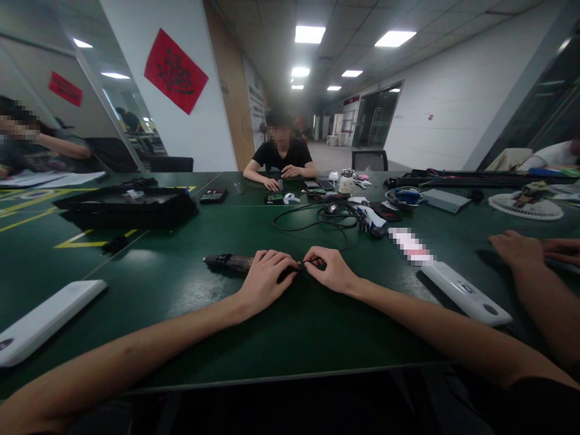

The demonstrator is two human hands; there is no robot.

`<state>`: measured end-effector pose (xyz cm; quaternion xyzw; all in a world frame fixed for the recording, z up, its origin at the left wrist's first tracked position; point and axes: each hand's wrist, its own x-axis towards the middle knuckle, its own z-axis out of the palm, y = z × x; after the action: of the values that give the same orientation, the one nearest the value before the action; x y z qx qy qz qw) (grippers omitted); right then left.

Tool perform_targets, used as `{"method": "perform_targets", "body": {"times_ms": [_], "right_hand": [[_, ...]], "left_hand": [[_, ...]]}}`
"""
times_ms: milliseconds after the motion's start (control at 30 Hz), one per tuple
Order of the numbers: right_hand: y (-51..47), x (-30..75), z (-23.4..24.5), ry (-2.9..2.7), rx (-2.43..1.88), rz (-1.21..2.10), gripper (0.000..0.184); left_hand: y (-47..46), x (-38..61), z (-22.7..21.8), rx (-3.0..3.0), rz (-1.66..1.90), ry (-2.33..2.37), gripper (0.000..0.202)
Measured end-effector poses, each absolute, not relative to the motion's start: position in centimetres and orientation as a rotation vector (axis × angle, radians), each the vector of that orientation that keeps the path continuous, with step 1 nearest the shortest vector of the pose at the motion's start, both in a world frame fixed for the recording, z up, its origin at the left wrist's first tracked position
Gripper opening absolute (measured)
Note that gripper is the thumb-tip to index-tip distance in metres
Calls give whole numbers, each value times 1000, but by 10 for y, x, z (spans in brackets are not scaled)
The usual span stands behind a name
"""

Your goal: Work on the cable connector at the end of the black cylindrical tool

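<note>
A dark pen-shaped electric screwdriver (pixel 229 263) lies on the green table (pixel 181 290), its black end pointing left. My left hand (pixel 265 278) is closed round its right part. My right hand (pixel 330 269) pinches the tool's tip, where a small yellowish bit shows between the two hands. Both forearms stretch forward over the table's front edge.
White flat devices lie at the front left (pixel 40 320) and right (pixel 466 294). A black cable (pixel 317 223) coils behind my hands. A black case (pixel 127 205) sits at the left. One person sits opposite, and another person's hands (pixel 521 248) rest at the right.
</note>
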<state>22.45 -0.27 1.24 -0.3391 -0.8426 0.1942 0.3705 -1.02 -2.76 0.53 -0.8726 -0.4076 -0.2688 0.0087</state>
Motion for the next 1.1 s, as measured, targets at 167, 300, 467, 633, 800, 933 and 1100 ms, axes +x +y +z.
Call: {"method": "perform_targets", "body": {"times_ms": [167,300,467,633,800,933,1100], "right_hand": [[-7,228,14,-2224,-835,440,4],[-11,229,15,-2237,-822,429,10],[-13,230,14,-2213,-826,454,11],[-13,230,15,-2239,-845,414,7],[-14,230,14,-2270,-819,402,10],[-14,229,13,-2299,-794,377,11],[-14,229,12,-2327,-787,334,12]], "left_hand": [[-28,-10,6,-2729,-844,-1262,17],[-27,-10,6,-2716,-831,-1239,17],[-23,-11,5,-2710,-778,-1197,18],[-22,-11,6,-2700,-768,-1167,17],[-23,-11,8,-2711,-774,-1153,17],[-24,-11,9,-2714,-766,-1119,19],[-22,-13,9,-2702,-708,-1101,18]]}}
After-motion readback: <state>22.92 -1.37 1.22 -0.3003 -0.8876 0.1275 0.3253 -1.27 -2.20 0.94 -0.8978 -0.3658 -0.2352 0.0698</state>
